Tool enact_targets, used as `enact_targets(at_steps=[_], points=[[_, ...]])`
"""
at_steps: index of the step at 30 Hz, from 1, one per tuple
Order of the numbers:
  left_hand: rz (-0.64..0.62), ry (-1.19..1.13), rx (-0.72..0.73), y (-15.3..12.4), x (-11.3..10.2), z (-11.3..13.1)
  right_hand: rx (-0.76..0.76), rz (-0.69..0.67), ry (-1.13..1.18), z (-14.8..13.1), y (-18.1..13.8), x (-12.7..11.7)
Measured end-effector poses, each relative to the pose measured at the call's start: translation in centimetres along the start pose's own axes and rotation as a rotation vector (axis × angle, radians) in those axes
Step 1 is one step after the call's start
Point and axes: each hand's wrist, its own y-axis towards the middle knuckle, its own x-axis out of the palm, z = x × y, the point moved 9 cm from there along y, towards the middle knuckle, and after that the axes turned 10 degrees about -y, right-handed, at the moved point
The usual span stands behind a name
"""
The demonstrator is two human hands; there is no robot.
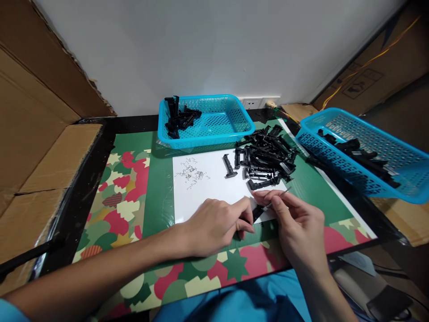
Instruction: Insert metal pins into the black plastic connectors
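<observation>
My left hand (217, 223) is closed on a small black plastic part (257, 213) at the front edge of a white sheet (191, 203). My right hand (300, 219) grips a thin, metallic-looking tool (285, 191) between thumb and fingers, close against that part. What kind of tool it is I cannot make out. Just beyond my hands lies a heaped pile of similar black plastic parts (268, 152), with a single one (229, 166) lying apart to its left. Thin dark curly strands (191, 173) are scattered on the sheet's left side.
A blue perforated basket (204, 142) with black parts stands at the back against the wall. Another blue basket (362, 172) with black parts sits at the right. Patterned green and red paper (161, 188) covers the table. Cardboard (50, 156) borders the left; a power socket (252, 103) is behind.
</observation>
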Motion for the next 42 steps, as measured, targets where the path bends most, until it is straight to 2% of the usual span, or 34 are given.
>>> enact_targets(at_steps=[4, 7, 10, 14, 17, 20, 24, 25, 26, 29, 32, 34, 35, 36, 39, 42], points=[[0.014, -0.017, -0.025, 0.1, -0.2, 0.2, -0.010, -0.008, -0.010, -0.1, -0.1, 0.5], [0.011, -0.044, -0.029, 0.1, -0.2, 0.5, -0.063, 0.057, 0.021, -0.6, -0.5, -0.1], [0.019, -0.046, 0.004, 0.0, -0.5, 1.0, -0.260, 0.107, -0.104, -2.2, -1.1, -1.3], [0.053, -0.093, 0.069, -0.4, -1.1, 1.7, -0.576, -0.017, -0.400, -4.0, -2.1, -1.0], [0.068, -0.110, 0.073, -0.6, -1.2, 1.8, -0.702, -0.046, -0.501, -4.3, -1.7, -1.3], [0.112, -0.147, 0.053, -0.6, -1.4, 1.4, -0.749, -0.033, -0.535, -4.3, 0.3, -2.2], [0.156, -0.222, 0.056, -0.5, -1.7, 1.0, -0.656, 0.225, -0.577, -3.8, 5.3, -5.7], [0.153, -0.215, 0.060, -0.5, -1.7, 1.0, -0.631, 0.247, -0.591, -3.6, 6.6, -6.2], [0.149, -0.202, 0.065, -0.4, -1.6, 1.0, -0.620, 0.229, -0.613, -3.4, 7.9, -6.3], [0.140, -0.137, 0.080, -0.4, -1.4, 1.2, -0.636, 0.066, -0.690, -3.5, 11.1, -5.4], [0.154, -0.069, 0.069, -0.3, -1.2, 1.1, -0.638, 0.047, -0.692, -5.4, 13.9, -4.9], [0.147, -0.036, 0.064, -0.2, -1.0, 1.0, -0.652, 0.051, -0.675, -7.6, 16.2, -3.4], [0.145, -0.028, 0.061, -0.1, -0.9, 1.0, -0.675, 0.018, -0.673, -8.9, 17.4, -1.8], [0.141, -0.025, 0.060, -0.1, -0.9, 0.9, -0.708, -0.033, -0.693, -10.1, 18.6, 0.3], [0.145, -0.032, 0.058, 0.0, -0.9, 0.6, -0.820, -0.275, -0.779, -12.7, 21.9, 8.6], [0.141, -0.040, 0.040, 0.2, -0.9, 0.0, -0.887, -0.356, -0.804, -14.1, 24.8, 15.5]])
